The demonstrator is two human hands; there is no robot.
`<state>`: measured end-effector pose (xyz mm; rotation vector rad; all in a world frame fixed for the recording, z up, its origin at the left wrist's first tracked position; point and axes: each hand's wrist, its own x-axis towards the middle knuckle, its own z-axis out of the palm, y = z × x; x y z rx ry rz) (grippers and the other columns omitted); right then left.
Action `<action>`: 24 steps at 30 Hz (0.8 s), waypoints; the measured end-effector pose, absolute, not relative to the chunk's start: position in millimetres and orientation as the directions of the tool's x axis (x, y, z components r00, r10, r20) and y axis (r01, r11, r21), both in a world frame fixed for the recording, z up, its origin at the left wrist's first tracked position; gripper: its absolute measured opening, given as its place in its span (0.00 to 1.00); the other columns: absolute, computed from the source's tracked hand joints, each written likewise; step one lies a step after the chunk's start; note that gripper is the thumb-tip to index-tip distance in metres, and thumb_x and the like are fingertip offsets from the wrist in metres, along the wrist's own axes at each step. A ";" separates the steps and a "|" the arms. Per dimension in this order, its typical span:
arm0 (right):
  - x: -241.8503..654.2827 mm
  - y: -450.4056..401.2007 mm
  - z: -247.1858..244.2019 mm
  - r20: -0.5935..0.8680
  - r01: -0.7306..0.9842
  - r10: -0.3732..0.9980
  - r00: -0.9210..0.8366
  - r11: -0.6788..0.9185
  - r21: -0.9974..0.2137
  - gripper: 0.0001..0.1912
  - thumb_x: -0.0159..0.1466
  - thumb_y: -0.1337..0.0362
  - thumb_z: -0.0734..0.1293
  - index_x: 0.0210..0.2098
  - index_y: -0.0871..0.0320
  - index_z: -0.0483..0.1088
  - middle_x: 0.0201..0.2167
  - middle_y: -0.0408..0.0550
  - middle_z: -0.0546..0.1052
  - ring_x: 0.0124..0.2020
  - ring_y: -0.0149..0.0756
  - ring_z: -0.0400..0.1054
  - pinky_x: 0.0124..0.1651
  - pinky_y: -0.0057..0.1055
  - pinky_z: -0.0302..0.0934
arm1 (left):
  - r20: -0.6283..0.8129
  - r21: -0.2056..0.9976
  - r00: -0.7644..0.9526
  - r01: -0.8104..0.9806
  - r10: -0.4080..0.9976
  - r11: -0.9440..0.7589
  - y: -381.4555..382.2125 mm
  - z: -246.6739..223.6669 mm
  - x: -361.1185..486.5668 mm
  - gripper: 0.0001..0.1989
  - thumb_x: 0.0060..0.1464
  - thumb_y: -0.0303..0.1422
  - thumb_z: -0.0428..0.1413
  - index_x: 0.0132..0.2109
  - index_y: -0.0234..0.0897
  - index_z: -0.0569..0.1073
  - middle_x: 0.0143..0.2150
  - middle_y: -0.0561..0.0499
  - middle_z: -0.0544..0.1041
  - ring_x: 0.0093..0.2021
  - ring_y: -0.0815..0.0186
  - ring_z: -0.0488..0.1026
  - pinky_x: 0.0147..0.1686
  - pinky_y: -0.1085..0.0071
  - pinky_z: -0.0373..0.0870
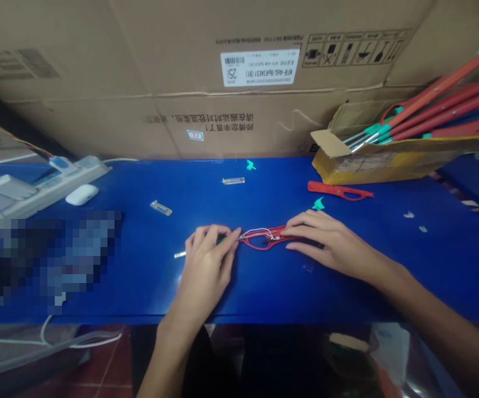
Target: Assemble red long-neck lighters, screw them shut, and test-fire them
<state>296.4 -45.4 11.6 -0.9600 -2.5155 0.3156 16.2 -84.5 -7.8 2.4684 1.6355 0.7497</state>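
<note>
A red plastic casing [258, 243] with a looped white wire lies on the blue table between my hands. My left hand [212, 251] grips its left end, fingers curled round; a metal tip [179, 255] sticks out to the left beneath them. My right hand [326, 240] has its thumb and fingers on the casing's right end, which they partly cover. Beyond the right hand lie a green plastic piece [318, 204] and a separate red casing half [338, 191].
An open carton [359, 168] of red-handled lighters stands back right. Two clear small tubes [233, 181] [161, 208], another green piece [251, 165], a white earphone case [82, 194] and a power strip [69, 179] are on the table. A large cardboard box [181, 72] stands behind.
</note>
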 end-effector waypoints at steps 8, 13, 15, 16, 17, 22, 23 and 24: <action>293.7 -40.2 5.8 0.327 0.562 0.652 -0.684 0.757 -0.334 0.12 0.72 0.60 0.64 0.50 0.55 0.76 0.46 0.50 0.79 0.46 0.39 0.72 0.50 0.38 0.62 | 0.446 0.330 0.319 0.810 0.836 -0.485 -88.3 0.4 25.1 0.09 0.66 0.34 0.57 0.51 0.40 0.76 0.58 0.45 0.74 0.60 0.52 0.63 0.59 0.50 0.62; 292.4 -40.1 3.3 0.334 0.560 0.653 -0.680 0.756 -0.339 0.11 0.72 0.60 0.63 0.48 0.54 0.77 0.46 0.50 0.79 0.44 0.39 0.72 0.50 0.38 0.63 | 0.427 0.274 0.417 0.786 0.802 -0.555 -79.8 8.1 35.3 0.08 0.68 0.32 0.55 0.48 0.38 0.78 0.58 0.45 0.74 0.61 0.52 0.64 0.58 0.51 0.63; 292.0 -40.7 3.2 0.321 0.563 0.660 -0.679 0.749 -0.349 0.11 0.72 0.60 0.63 0.48 0.54 0.77 0.46 0.50 0.79 0.45 0.39 0.72 0.50 0.38 0.63 | 0.399 0.226 0.478 0.776 0.783 -0.589 -73.9 12.8 39.6 0.08 0.68 0.32 0.55 0.46 0.38 0.79 0.58 0.45 0.74 0.61 0.51 0.64 0.58 0.50 0.64; 291.9 -40.9 3.2 0.315 0.564 0.663 -0.679 0.746 -0.354 0.11 0.72 0.60 0.63 0.48 0.53 0.77 0.46 0.50 0.79 0.45 0.39 0.72 0.51 0.39 0.63 | 0.375 0.202 0.510 0.770 0.774 -0.605 -71.0 15.1 41.5 0.08 0.67 0.32 0.55 0.45 0.38 0.79 0.58 0.45 0.74 0.61 0.51 0.64 0.58 0.49 0.63; 291.8 -40.9 3.1 0.308 0.564 0.665 -0.680 0.743 -0.359 0.11 0.72 0.60 0.63 0.48 0.53 0.77 0.46 0.49 0.79 0.46 0.39 0.72 0.51 0.40 0.62 | 0.353 0.183 0.536 0.765 0.767 -0.618 -68.3 17.1 43.2 0.08 0.67 0.31 0.55 0.44 0.37 0.80 0.58 0.45 0.74 0.61 0.50 0.64 0.58 0.48 0.63; 291.0 -39.7 1.2 0.319 0.536 0.671 -0.670 0.734 -0.417 0.10 0.71 0.60 0.65 0.46 0.53 0.78 0.44 0.49 0.79 0.45 0.39 0.73 0.51 0.40 0.64 | 0.290 0.162 0.581 0.753 0.761 -0.637 -61.5 20.2 47.9 0.09 0.67 0.29 0.55 0.41 0.37 0.81 0.57 0.47 0.76 0.61 0.51 0.65 0.59 0.48 0.62; 290.6 -39.5 0.6 0.328 0.524 0.671 -0.665 0.732 -0.435 0.10 0.71 0.61 0.65 0.46 0.53 0.78 0.44 0.49 0.79 0.45 0.38 0.73 0.51 0.39 0.64 | 0.291 0.163 0.581 0.752 0.760 -0.638 -61.2 19.4 48.3 0.10 0.67 0.28 0.54 0.40 0.37 0.80 0.57 0.47 0.76 0.61 0.52 0.65 0.59 0.48 0.62; 290.0 -39.3 0.0 0.337 0.511 0.672 -0.659 0.729 -0.455 0.09 0.71 0.61 0.66 0.45 0.54 0.78 0.43 0.49 0.79 0.44 0.38 0.74 0.50 0.38 0.65 | 0.294 0.165 0.582 0.751 0.758 -0.640 -61.1 18.2 48.7 0.10 0.67 0.28 0.54 0.40 0.37 0.80 0.57 0.47 0.76 0.61 0.52 0.66 0.59 0.48 0.61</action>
